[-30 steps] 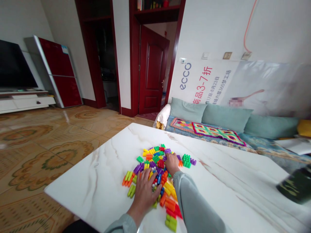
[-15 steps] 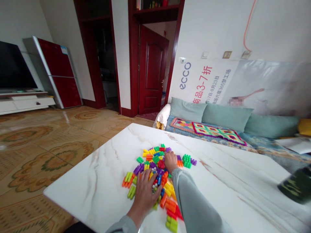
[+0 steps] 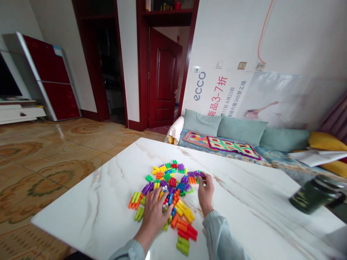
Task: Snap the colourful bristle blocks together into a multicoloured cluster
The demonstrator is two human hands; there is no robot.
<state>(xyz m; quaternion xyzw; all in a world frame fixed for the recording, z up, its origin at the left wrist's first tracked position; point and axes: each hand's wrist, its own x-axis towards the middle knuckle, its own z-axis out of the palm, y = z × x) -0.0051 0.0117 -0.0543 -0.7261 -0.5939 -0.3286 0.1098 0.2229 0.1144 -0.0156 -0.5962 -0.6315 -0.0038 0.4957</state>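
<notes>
Bright plastic building blocks [image 3: 182,207], tube-shaped and knobbed, lie in a loose heap on a white marbled table [image 3: 108,202]. My left hand [image 3: 154,213] rests on the heap's near left side, palm down with fingers spread. Under and beside its fingertips are orange, lime-green, white and blue pieces. At the heap's right edge, my right hand [image 3: 206,191] has its fingers curled around purple and green blocks [image 3: 200,175], which they partly hide. Orange blocks [image 3: 192,180] sit just left of those fingertips. Red blocks [image 3: 192,232] and a lime-green block [image 3: 183,246] lie nearest me.
A dark camouflage-patterned mug [image 3: 309,195] stands at the table's right side. Behind the table is a sofa with blue-green cushions [image 3: 242,130] and a crocheted cover [image 3: 231,145]. Patterned floor tiles [image 3: 54,162] run along the left, and a red fridge [image 3: 51,76] stands beyond.
My right hand has moved right, from the heap's middle to the blocks at its right edge. My left hand stays on the heap. The view has turned right, showing more of the mug.
</notes>
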